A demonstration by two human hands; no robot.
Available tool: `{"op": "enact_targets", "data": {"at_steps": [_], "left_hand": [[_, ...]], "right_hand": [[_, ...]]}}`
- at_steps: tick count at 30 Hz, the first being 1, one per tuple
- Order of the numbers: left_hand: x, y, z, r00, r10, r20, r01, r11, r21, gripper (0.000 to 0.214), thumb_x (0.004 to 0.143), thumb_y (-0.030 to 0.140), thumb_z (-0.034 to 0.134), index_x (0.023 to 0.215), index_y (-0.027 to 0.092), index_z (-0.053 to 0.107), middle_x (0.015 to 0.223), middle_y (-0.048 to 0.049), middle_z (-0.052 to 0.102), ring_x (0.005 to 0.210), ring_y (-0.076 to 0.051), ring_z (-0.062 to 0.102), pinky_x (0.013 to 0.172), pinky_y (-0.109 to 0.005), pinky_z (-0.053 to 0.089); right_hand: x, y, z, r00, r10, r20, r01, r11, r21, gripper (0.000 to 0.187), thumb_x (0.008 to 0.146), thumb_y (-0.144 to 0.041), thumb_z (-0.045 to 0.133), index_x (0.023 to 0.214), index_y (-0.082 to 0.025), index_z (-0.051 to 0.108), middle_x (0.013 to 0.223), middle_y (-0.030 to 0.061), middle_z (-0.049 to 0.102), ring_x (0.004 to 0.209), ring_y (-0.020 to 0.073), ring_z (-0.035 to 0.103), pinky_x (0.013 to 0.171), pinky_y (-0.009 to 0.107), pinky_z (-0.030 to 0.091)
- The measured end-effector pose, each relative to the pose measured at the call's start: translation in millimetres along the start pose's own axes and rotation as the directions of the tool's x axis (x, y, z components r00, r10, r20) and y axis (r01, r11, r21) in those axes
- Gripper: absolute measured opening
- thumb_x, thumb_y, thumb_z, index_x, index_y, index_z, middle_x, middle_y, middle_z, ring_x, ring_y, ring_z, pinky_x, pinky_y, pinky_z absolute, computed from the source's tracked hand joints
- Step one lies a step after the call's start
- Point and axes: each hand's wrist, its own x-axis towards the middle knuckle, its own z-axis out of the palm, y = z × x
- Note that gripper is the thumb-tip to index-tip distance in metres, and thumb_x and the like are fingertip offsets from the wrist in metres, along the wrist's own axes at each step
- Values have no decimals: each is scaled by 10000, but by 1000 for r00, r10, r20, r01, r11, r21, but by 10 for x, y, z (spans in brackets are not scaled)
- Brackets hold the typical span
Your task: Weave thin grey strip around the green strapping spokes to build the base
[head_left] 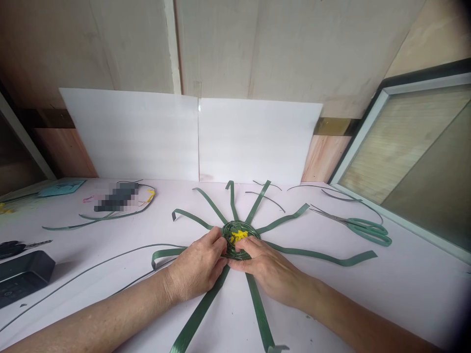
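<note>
A round woven piece [241, 225] of green plastic strapping lies flat on the table, with a yellow patch [238, 236] at its centre. Several wide green straps [324, 256] fan out from it in all directions. My left hand [202, 260] pinches the left rim, thumb and fingers closed together. On the near right side, my right hand [263, 267] grips the rim, its fingertips over the yellow centre. Thin green strands [110, 256] trail from beside my left hand toward the left table edge. What lies between the fingertips is partly hidden.
Green-handled scissors [368, 230] lie at the right, blades pointing left. A black box [25, 278] and a key [22, 247] are at the left. Loose strips [69, 226] lie near a blurred dark object [117, 197]. White boards [257, 139] lean on the back wall; a framed pane [415, 162] stands right.
</note>
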Motion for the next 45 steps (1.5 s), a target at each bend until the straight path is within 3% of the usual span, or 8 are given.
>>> {"op": "enact_targets", "data": {"at_steps": [6, 16, 21, 30, 36, 45], "left_hand": [[33, 33, -80, 980, -173, 100, 145, 960, 241, 198, 891, 92, 400, 835, 177, 570, 846, -48, 580, 689, -188, 590, 611, -301, 497], [79, 97, -56, 968, -209, 138, 155, 933, 326, 196, 901, 121, 427, 996, 173, 590, 943, -70, 649, 815, -223, 655, 675, -317, 539], [133, 128, -148, 952, -235, 198, 163, 932, 322, 189, 894, 148, 433, 970, 172, 604, 982, -70, 643, 795, -229, 664, 655, -329, 544], [185, 52, -141, 950, -234, 206, 174, 946, 273, 173, 868, 155, 461, 910, 190, 625, 983, -53, 641, 780, -222, 667, 637, -310, 511], [205, 103, -194, 950, -220, 223, 138, 932, 334, 188, 874, 155, 463, 936, 192, 637, 1009, -55, 635, 754, -220, 667, 623, -315, 508], [194, 44, -146, 944, -226, 240, 152, 945, 290, 180, 873, 144, 432, 941, 169, 596, 989, -71, 630, 836, -249, 660, 689, -362, 537]], "right_hand": [[-6, -9, -4, 1000, 1, -11, 0, 1000, 15, 533, 894, 19, 383, 1264, -287, 615, 1129, 82, 514, 1034, 208, 481, 868, 362, 491], [2, -28, 7, 998, -40, -42, 39, 999, -26, 420, 955, -70, 417, 1279, -261, 606, 974, 63, 504, 928, 190, 477, 839, 348, 469], [-10, -32, 4, 999, -28, -33, 27, 999, -28, 487, 946, -38, 378, 1332, -273, 558, 1004, 69, 502, 946, 193, 473, 823, 348, 472], [11, -79, -49, 999, 4, 46, 0, 997, -71, 691, 778, 98, 373, 1354, -253, 522, 1078, 81, 494, 971, 204, 453, 869, 356, 456], [16, -69, -40, 998, 38, 51, -36, 999, -24, 721, 782, 97, 381, 1361, -310, 517, 1137, 75, 474, 1036, 207, 451, 897, 347, 451], [33, -106, -61, 995, 55, 77, -53, 998, -32, 741, 746, 110, 387, 1354, -292, 520, 1135, 81, 475, 1059, 208, 439, 918, 347, 435]]}}
